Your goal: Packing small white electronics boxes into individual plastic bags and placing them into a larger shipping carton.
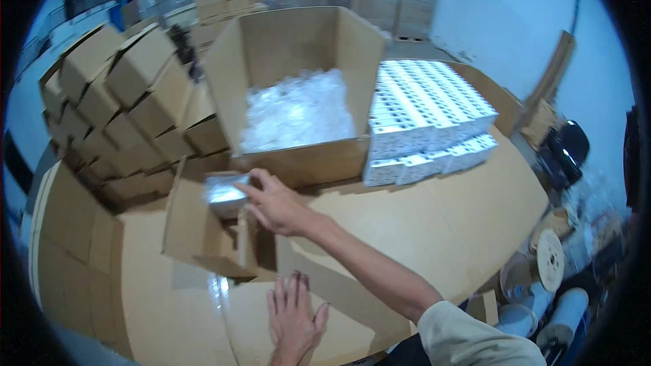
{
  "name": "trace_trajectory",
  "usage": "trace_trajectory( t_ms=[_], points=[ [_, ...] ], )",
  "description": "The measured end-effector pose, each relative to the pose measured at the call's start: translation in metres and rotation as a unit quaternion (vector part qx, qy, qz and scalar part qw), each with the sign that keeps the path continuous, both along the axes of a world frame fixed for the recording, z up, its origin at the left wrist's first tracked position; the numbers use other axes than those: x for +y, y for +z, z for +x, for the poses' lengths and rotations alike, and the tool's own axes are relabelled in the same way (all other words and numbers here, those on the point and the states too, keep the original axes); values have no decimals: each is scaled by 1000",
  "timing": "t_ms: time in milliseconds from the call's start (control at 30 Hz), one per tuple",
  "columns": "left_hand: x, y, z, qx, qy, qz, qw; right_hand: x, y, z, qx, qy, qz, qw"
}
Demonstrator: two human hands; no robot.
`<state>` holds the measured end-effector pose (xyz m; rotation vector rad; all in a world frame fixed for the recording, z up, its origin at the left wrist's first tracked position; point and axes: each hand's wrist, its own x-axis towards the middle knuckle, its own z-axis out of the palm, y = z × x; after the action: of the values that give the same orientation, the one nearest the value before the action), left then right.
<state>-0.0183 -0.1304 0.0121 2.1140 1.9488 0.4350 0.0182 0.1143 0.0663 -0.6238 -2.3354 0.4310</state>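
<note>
My right hand (278, 207) reaches into a small open brown cardboard box (183, 230) on the table. Its fingers and thumb are bent round the right side of a shiny, clear-wrapped pack (225, 188) at the far end of that box; part of the grip is hidden. Lower down, my left hand (297, 315) rests palm down on the cardboard-covered tabletop, fingers stretched out, holding nothing. It lies just to the near right of the small box.
Behind stands a large open carton (298, 163) with clear wrapped packs (298, 112) inside. White small boxes (427, 108) are stacked at its right. Several empty brown boxes (135, 108) are piled on the left, above a cardboard panel (71, 251). Rolls (549, 257) stand right of the table.
</note>
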Motion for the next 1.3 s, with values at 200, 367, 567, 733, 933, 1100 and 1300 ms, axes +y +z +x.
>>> trace_trajectory(
  t_ms=[200,367,567,733,933,1100,1300],
  points=[
    [49,-2,9,9,-3,50,999,-22,-7,87,-31,-64,-72,995],
    [99,6,22,-4,-9,48,999,-23,-8,180,-18,-126,-69,989],
    [153,-3,22,-8,-8,56,998,-8,-1,291,24,-244,-5,969],
    [170,-6,26,-4,-1,76,997,14,6,364,60,-362,79,927],
    [174,-5,28,24,1,58,998,51,13,410,61,-464,106,877],
    [174,-6,27,30,7,60,998,70,17,416,29,-461,86,883],
    [175,-4,27,12,8,52,999,80,16,409,7,-443,133,886]
  ],
)
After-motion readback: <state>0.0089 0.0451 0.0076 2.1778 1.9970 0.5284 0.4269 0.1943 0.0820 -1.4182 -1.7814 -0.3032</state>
